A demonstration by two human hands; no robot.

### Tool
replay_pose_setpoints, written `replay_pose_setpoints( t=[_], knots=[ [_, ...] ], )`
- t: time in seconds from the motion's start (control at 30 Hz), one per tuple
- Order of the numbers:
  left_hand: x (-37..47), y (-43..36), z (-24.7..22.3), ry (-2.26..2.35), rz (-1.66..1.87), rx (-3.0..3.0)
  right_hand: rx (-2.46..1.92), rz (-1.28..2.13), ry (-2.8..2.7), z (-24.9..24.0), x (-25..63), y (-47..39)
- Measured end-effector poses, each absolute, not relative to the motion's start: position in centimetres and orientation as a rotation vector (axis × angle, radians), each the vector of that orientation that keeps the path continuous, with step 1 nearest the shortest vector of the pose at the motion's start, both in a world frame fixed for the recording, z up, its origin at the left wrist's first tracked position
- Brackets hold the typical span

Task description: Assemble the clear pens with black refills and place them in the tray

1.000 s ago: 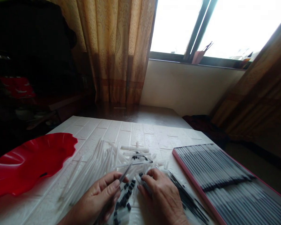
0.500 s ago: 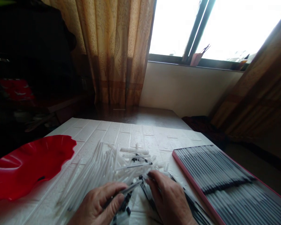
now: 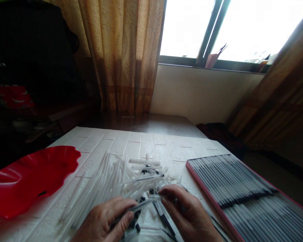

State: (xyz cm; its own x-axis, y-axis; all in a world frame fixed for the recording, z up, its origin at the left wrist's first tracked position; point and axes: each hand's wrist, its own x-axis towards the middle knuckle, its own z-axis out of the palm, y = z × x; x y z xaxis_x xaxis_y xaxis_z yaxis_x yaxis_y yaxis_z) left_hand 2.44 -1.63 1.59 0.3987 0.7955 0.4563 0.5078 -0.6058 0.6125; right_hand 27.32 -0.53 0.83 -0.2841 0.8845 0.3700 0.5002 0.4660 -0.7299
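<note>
My left hand (image 3: 107, 218) pinches a slim pen (image 3: 142, 204) with a greyish see-through barrel between thumb and fingers, its far end pointing right. My right hand (image 3: 189, 213) closes thumb and fingertips on a short clear pen cap (image 3: 156, 197) at that end of the pen. From this view I cannot tell how far the cap sits over it. Small black plugs (image 3: 137, 227) lie below and between the hands. Beside my right hand are thin dark refills (image 3: 168, 226). A heap of clear empty tubes (image 3: 98, 181) spreads beyond my left hand.
On the right, a pink-edged tray (image 3: 204, 188) holds rows of assembled pens. A red scalloped dish (image 3: 40, 174) stands at the left. More clear caps (image 3: 145, 163) lie behind the hands on the white brick-patterned tabletop (image 3: 138, 139). Curtains and a window are behind.
My right hand has shifted slightly right and its fingers have opened out a little, showing the clear cap. My left hand keeps the pen nearly in place.
</note>
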Motion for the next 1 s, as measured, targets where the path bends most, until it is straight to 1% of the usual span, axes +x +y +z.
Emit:
replay_pose_setpoints(
  t=[0.17,0.4,0.57,0.77,1.0],
  knots=[
    [2.4,-1.5,1.6,1.109,1.027,2.327,-1.110,0.619,-1.995,0.9,27.3,-0.6],
    [2.6,-1.6,2.4,1.037,0.986,2.508,-0.974,0.730,-2.070,1.3,27.1,-0.4],
    [2.6,-1.8,2.4,1.097,0.994,2.524,-0.951,0.912,-2.052,-0.2,26.8,-0.3],
    [2.8,-1.8,2.1,1.076,1.002,2.541,-0.896,0.790,-2.010,-2.0,26.6,-0.4],
    [2.6,-1.6,1.8,1.085,1.024,2.542,-0.905,0.849,-2.081,-0.5,26.4,-0.6]
  ],
)
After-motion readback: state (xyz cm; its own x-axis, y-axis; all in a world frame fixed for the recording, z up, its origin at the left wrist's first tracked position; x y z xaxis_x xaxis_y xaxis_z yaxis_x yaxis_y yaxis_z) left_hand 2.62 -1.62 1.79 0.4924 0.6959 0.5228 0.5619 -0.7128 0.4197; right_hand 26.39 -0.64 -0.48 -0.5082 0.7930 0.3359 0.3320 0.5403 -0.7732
